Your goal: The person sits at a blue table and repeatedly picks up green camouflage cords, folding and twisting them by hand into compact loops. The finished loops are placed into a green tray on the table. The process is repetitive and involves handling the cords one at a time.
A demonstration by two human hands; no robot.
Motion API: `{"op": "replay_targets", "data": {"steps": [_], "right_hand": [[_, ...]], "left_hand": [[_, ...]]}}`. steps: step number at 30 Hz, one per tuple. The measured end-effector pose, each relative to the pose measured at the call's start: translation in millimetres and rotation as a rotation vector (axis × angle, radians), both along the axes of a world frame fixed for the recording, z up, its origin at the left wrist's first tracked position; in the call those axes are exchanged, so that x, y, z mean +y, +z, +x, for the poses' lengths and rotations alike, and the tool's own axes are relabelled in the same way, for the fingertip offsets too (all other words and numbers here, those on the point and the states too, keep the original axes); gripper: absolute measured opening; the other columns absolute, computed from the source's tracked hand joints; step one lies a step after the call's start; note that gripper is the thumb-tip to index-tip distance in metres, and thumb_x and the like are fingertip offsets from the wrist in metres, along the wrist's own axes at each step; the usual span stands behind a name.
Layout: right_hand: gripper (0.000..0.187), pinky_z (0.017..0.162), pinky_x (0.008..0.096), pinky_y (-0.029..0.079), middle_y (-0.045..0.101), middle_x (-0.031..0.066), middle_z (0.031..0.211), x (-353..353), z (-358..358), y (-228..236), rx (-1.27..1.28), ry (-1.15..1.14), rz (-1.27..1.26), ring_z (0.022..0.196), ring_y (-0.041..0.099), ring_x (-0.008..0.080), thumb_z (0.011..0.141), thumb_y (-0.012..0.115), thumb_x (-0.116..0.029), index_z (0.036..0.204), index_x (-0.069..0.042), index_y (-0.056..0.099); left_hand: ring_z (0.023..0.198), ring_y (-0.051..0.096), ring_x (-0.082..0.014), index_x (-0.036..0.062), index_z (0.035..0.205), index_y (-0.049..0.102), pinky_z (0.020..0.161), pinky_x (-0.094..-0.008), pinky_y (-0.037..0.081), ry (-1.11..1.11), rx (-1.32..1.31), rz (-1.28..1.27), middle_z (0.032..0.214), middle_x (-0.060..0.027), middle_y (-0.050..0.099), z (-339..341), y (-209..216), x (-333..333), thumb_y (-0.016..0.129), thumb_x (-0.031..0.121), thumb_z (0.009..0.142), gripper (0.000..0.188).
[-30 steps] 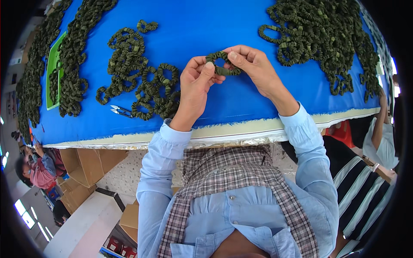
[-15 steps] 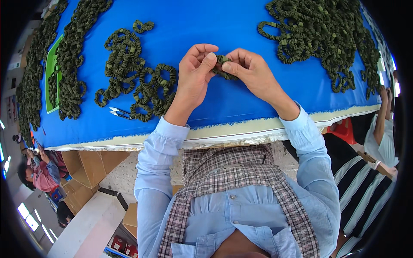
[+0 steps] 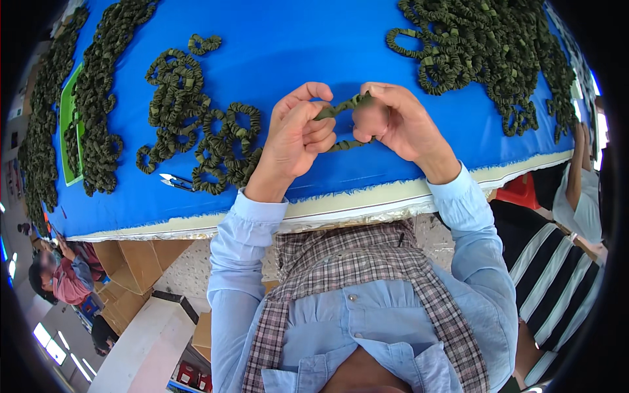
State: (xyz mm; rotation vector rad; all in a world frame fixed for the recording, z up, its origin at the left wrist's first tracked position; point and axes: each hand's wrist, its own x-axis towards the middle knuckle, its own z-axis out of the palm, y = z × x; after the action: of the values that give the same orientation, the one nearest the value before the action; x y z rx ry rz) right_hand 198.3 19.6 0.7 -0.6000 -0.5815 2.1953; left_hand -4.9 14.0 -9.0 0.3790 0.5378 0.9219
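Note:
Between my two hands a dark green scrunchie [image 3: 345, 107] is stretched sideways just above the blue table cover. My left hand [image 3: 296, 131] grips its left end with curled fingers. The other end is pinched in my right hand [image 3: 401, 121], whose fingertips look blurred. Left of my left hand lies a loose heap of similar scrunchies [image 3: 180, 92], reaching down close to my wrist. A small pair of thread snips [image 3: 177, 181] rests beside that heap, near the table's front edge.
A larger pile of scrunchies [image 3: 468, 46] covers the far right. Long rows of them [image 3: 98, 98] run along the left, around a green tray [image 3: 68, 131]. Cardboard boxes [image 3: 141, 262] stand under the table. Other people sit at both ends, one in a pink top [image 3: 71, 283].
My hands have pulled apart slightly, and the scrunchie that was bunched between my fingers is now stretched out. The view has shifted a little.

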Motion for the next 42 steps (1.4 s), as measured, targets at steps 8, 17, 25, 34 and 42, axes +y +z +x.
{"op": "replay_targets", "data": {"steps": [8, 17, 25, 34, 42], "right_hand": [[0.026, 0.068, 0.0286, 0.049, 0.036, -0.0046, 0.057, -3, -9, 9, -0.403, -0.01, 0.21, 0.051, 0.039, 0.008, 0.094, 0.055, -0.02, 0.072, -0.009, 0.048], [0.026, 0.063, 0.0306, 0.045, 0.032, -0.0041, 0.053, 3, -1, -1, -0.199, -0.204, 0.133, 0.047, 0.034, 0.0088, 0.09, 0.052, -0.014, 0.066, -0.011, 0.042], [0.031, 0.062, 0.0305, 0.049, 0.034, -0.0043, 0.052, 3, -8, 0, -0.32, -0.204, 0.044, 0.046, 0.038, 0.0086, 0.087, 0.058, -0.012, 0.061, -0.011, 0.041], [0.029, 0.063, 0.0303, 0.05, 0.035, -0.0029, 0.052, 6, -6, -5, -0.236, -0.283, 0.042, 0.046, 0.039, 0.0098, 0.088, 0.058, -0.013, 0.063, -0.01, 0.043], [0.014, 0.055, 0.0225, 0.044, 0.046, -0.0037, 0.057, 6, -8, 8, -0.595, -0.068, 0.292, 0.05, 0.043, 0.0057, 0.089, 0.064, -0.017, 0.083, -0.005, 0.062]], "left_hand": [[0.044, 0.033, 0.001, 0.0015, 0.094, 0.059, 0.038, -0.0193, 0.021, 0.02, 0.572, 0.319, 0.057, 0.0053, 0.049, 12, 9, -4, 0.066, 0.015, 0.089, 0.016], [0.042, 0.024, 0.0001, 0.0025, 0.085, 0.057, 0.038, -0.0209, 0.018, 0.056, 0.346, 0.224, 0.053, 0.0089, 0.036, 6, -4, -2, 0.063, 0.018, 0.093, 0.019], [0.053, 0.049, -0.0009, -0.0002, 0.093, 0.069, 0.045, -0.017, 0.036, 0.118, 0.716, 0.437, 0.065, 0.0, 0.063, 16, 9, -4, 0.075, 0.009, 0.08, 0.017], [0.045, 0.04, -0.0008, -0.0019, 0.083, 0.063, 0.04, -0.0182, 0.026, 0.272, 0.76, 0.443, 0.061, 0.0012, 0.057, 11, -1, -5, 0.07, 0.003, 0.081, 0.009], [0.046, 0.034, -0.002, -0.0037, 0.098, 0.056, 0.042, -0.021, 0.028, 0.133, 0.379, 0.31, 0.057, 0.0039, 0.045, 0, -2, 0, 0.057, 0.007, 0.091, 0.013]]}}
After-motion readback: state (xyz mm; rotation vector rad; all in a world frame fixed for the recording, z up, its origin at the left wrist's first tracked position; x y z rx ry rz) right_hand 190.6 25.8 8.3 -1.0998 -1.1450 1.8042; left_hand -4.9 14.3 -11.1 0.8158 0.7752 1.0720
